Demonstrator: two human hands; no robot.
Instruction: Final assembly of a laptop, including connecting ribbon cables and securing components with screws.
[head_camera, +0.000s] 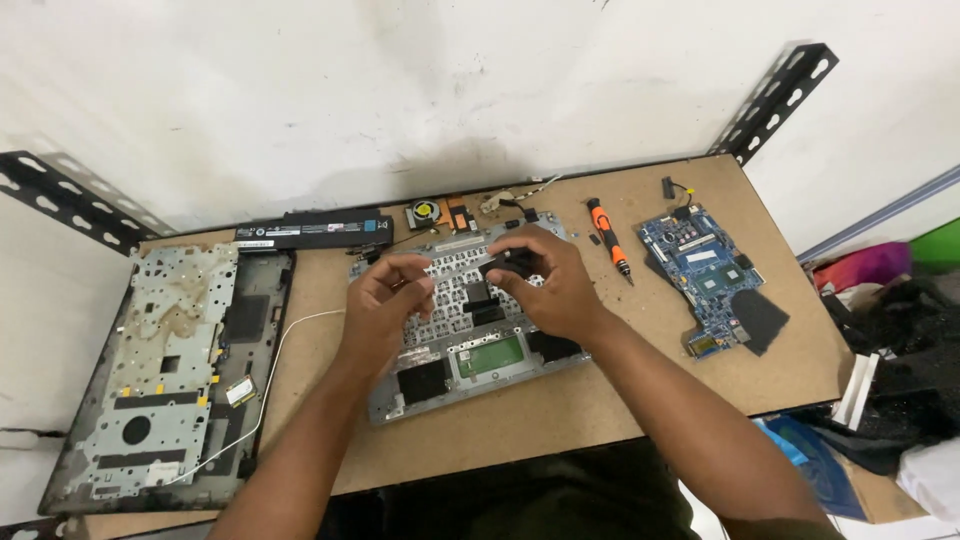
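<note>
An opened laptop base (470, 355) lies inside-up at the middle of the brown table, its keyboard backing and green touchpad board showing. My left hand (388, 300) hovers over its left part with the fingers curled, pinching something too small to make out. My right hand (545, 275) is over the upper middle of the base, its fingers closed on a small black part (510, 262). A black strip (480, 298) sticks up from the base between the two hands.
A laptop lid with a grey metal plate (165, 370) and a white cable (290, 335) lies at the left. A black battery (315, 231) and a small fan (424, 213) sit at the back. An orange screwdriver (607, 235) and a blue motherboard (705, 275) lie to the right. Clutter fills the right edge.
</note>
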